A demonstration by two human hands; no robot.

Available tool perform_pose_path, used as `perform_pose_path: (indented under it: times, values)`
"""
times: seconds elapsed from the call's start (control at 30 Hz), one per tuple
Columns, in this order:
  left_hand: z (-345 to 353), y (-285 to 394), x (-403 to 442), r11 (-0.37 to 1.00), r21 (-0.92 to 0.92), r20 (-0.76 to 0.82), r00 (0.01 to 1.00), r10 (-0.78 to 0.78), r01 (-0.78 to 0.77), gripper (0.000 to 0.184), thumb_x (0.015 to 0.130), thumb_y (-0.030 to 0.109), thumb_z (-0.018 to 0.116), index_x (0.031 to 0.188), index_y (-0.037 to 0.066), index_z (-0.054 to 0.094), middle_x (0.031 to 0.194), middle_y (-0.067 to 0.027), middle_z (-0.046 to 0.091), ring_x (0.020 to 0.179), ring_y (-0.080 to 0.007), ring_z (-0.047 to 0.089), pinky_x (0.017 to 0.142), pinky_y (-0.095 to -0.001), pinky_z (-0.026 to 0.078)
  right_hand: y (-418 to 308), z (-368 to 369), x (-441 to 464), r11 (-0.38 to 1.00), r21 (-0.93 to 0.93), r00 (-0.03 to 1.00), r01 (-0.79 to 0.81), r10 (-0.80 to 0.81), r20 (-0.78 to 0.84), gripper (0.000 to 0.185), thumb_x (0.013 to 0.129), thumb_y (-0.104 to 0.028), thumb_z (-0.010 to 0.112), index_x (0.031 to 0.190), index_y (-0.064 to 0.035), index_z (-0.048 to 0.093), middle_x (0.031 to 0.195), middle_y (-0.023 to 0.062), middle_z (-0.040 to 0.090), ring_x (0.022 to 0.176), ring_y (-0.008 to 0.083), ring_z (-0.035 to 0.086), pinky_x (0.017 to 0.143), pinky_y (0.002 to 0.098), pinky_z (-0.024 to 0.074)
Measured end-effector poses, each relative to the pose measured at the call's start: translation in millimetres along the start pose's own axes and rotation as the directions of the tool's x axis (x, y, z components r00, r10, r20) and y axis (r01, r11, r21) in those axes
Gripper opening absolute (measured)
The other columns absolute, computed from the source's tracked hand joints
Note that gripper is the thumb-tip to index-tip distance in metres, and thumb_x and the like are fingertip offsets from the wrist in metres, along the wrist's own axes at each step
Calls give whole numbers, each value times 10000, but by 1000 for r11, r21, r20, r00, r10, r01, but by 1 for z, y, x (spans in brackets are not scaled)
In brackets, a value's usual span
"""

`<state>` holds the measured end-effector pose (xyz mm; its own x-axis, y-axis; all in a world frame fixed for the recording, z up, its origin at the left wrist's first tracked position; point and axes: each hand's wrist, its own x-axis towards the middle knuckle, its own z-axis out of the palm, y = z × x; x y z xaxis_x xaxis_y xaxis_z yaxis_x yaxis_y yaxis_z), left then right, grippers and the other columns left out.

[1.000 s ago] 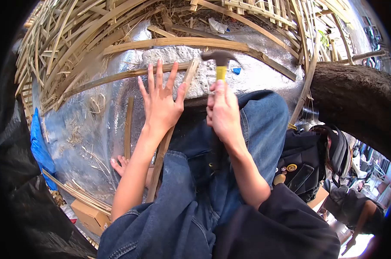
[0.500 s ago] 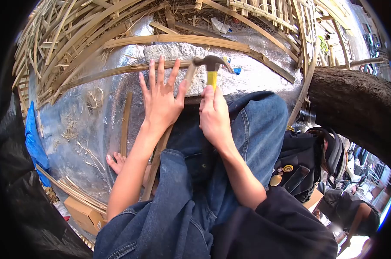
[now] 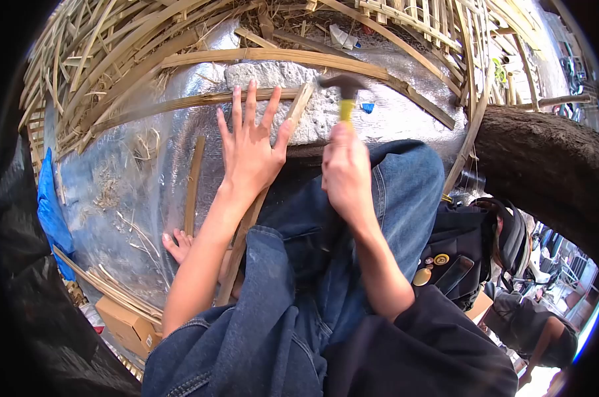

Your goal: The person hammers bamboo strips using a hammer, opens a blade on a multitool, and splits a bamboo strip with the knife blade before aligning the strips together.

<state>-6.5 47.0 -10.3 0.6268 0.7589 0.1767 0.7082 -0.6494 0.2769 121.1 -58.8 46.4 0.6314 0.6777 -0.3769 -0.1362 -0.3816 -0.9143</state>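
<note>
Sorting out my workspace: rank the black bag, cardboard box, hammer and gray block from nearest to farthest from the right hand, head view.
1. Hammer, gripped in the right hand
2. Gray block, just ahead, slightly left
3. Black bag, right side
4. Cardboard box, lower left

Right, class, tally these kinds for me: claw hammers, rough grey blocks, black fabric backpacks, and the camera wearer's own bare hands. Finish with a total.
Dark-headed claw hammer with yellow neck: 1
Rough grey block: 1
Black fabric backpack: 1
Bare hands, left hand and right hand: 2
Total: 5
</note>
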Motion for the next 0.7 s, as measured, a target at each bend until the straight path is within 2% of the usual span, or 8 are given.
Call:
perform_pose_path:
  times: [0.03, 0.17, 0.23, 0.37, 0.43, 0.47, 0.63, 0.7]
  values:
    - [-1, 1, 0, 1000, -1, -2, 1000, 3, -3, 601, 1038, 431, 481, 1597, 268, 333, 1675, -135, 212, 1541, -389, 178, 1191, -675, 135, 4, -2, 3, 965, -259, 996, 49, -29, 79, 391, 1123, -332, 377, 1003, 1, 542, 692, 100, 559, 567, 174, 557, 529, 401, 425]
    - [-5, 2, 1, 1000, 9, 38, 999, -12, 12, 572, 1068, 426, 413, 1608, 268, 308, 1689, -123, 169, 1558, -377, 126, 1201, -665, 118, -16, -23, 2, 998, 41, 998, -38, 39, -42, 383, 1123, -359, 369, 958, -49, 521, 620, 15, 488, 501, 119, 501, 444, 310, 389]
    - [-5, 2, -1, 1000, 6, 37, 999, -16, 16, 571, 1068, 421, 416, 1607, 266, 311, 1688, -125, 172, 1558, -377, 126, 1201, -666, 119, -32, -35, 6, 978, 172, 991, -116, 103, 81, 295, 1120, -405, 379, 1042, -140, 482, 651, -59, 345, 446, 32, 279, 376, 220, 229]
    - [-6, 2, 1, 1000, -8, 21, 1000, 0, 0, 566, 1066, 409, 432, 1600, 251, 331, 1677, -132, 202, 1551, -383, 150, 1210, -645, 120, -32, -56, 26, 987, -163, 976, 1, 35, 216, 323, 1116, -403, 406, 1031, -115, 524, 665, -58, 359, 511, 40, 329, 438, 223, 273]
    - [-8, 3, 2, 1000, -24, 3, 1000, 6, -6, 561, 1065, 404, 438, 1596, 248, 342, 1673, -134, 214, 1547, -387, 159, 1216, -634, 118, -36, -57, 30, 863, -383, 932, 331, -235, 276, 357, 1115, -389, 423, 986, -83, 554, 672, -49, 385, 575, 50, 357, 512, 242, 315]
    - [-9, 3, 2, 1000, -7, 3, 1000, 11, -11, 555, 1064, 385, 440, 1591, 236, 353, 1666, -133, 235, 1545, -383, 166, 1223, -618, 114, -43, -62, 29, 870, -434, 954, 233, -119, 273, 386, 1102, -352, 457, 1087, 8, 593, 747, 108, 571, 677, 210, 534, 649, 391, 441]
    - [-18, 14, 7, 997, 58, 15, 998, 57, -58, 540, 1063, 307, 435, 1575, 146, 375, 1636, -130, 316, 1544, -348, 198, 1243, -557, 116, -63, -73, 44, 737, -567, 926, 368, -235, 295, 410, 1096, -377, 454, 1049, -6, 622, 705, 153, 566, 669, 263, 568, 663, 403, 445]
    - [-5, 14, 8, 980, -178, -14, 996, 94, -95, 527, 1063, 244, 416, 1557, 64, 380, 1615, -124, 366, 1541, -319, 234, 1251, -517, 127, -72, -78, 53, 742, -590, 927, 319, -114, 357, 429, 1096, -392, 440, 1019, -9, 618, 733, 154, 575, 693, 265, 572, 679, 402, 453]
